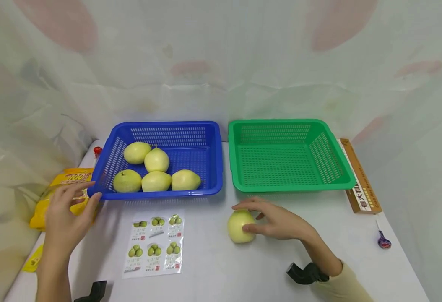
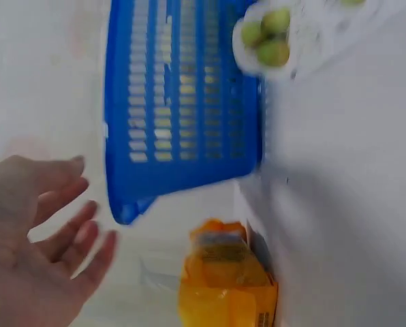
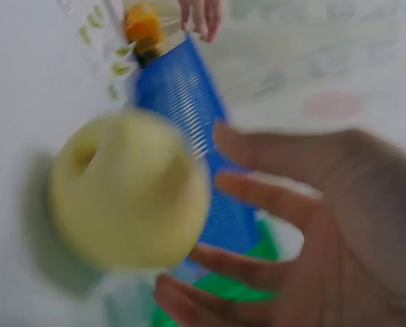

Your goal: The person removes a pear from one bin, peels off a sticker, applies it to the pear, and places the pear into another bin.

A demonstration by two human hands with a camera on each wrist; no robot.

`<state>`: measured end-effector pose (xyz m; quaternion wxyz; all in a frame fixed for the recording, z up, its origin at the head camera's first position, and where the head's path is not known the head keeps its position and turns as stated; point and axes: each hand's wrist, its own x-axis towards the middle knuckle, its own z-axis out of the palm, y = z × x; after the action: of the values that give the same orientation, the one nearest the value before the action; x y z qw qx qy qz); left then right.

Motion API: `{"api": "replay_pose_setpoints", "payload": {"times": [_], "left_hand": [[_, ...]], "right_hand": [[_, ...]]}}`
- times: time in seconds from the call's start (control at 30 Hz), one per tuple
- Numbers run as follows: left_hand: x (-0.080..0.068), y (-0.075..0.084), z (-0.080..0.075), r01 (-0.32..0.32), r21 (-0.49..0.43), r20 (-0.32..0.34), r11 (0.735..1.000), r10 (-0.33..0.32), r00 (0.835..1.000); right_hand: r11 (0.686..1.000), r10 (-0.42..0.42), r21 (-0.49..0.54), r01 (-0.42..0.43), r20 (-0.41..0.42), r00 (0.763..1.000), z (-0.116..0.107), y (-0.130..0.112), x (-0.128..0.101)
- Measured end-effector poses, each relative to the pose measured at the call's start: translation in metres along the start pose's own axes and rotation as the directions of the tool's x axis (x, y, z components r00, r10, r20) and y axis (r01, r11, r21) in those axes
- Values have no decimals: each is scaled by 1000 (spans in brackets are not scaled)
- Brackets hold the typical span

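Observation:
A pale yellow-green pear (image 1: 240,227) is on the white table in front of the green basket (image 1: 292,187). My right hand (image 1: 271,219) is beside it, thumb and fingers spread around its near side; the right wrist view shows the fingers uncurled at the edge of the pear (image 3: 131,194). Whether any fingertip touches it is hard to tell through the blur. My left hand (image 1: 68,214) hovers by the near left corner of the blue basket (image 1: 160,195), fingers loosely bent, and looks apart from it in the left wrist view. Several pears (image 1: 157,181) lie in the blue basket.
A printed sheet with fruit pictures (image 1: 154,243) lies before the blue basket. Yellow packaging (image 1: 60,184) and a red lollipop (image 1: 97,151) are at the left. A brown box (image 1: 362,184) and a purple lollipop (image 1: 384,241) lie at the right. Curtain-like fabric (image 1: 221,63) hangs behind.

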<state>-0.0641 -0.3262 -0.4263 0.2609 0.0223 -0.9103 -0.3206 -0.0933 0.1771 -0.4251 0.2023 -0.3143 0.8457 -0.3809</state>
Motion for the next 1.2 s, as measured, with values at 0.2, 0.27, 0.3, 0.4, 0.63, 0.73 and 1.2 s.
{"api": "replay_pose_setpoints", "payload": {"times": [0.2,0.27,0.3,0.4,0.63,0.73,1.2], "left_hand": [[-35,38,17,-162,-53,195,985,170,966],[-42,46,28,-128,-66,359,990,144,922],[-45,50,34,-100,-56,433,993,115,894],[-49,54,51,-22,-3,598,1000,20,802],[-53,50,70,38,49,697,998,-61,714],[-54,49,71,83,47,703,995,-92,705],[-57,45,73,134,54,717,990,-132,684]], "right_hand": [[985,-117,-156,79,-249,961,26,-41,0],[988,-153,-36,149,-222,963,44,-50,15],[986,-154,37,165,-199,968,55,-52,25],[971,-120,186,148,-151,981,89,-55,58],[991,-9,122,45,-284,959,136,-46,134],[1000,19,28,-11,-311,950,140,-43,152],[986,-26,-161,-28,-327,945,146,-42,163]]}}
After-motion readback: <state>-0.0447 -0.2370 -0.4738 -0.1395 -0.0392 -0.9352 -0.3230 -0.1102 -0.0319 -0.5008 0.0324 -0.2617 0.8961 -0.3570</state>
